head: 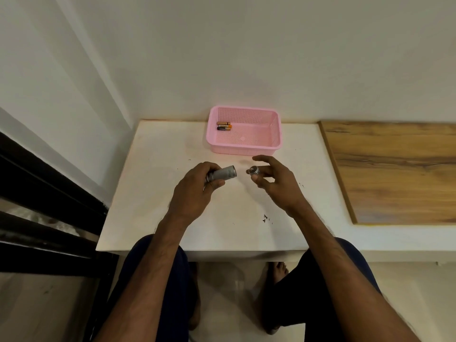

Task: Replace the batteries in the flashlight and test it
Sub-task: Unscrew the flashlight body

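White tabletop [222, 218] under both hands. Left hand [197, 191] clenches the flashlight body [223, 173], a stiff, smooth, likely slippery metal tube best gripped mid-barrel. Right hand [274, 178] pinches the small end cap [254, 170], just beside the tube's open end. Batteries [224, 126] lie beyond, in the pink basket [276, 134].

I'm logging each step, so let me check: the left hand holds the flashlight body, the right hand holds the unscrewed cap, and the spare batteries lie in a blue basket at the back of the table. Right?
One detail is off: the basket is pink, not blue, as the head view shows. The rest stands: the left hand holds the flashlight body, the right hand holds the cap, and the batteries lie in the basket.
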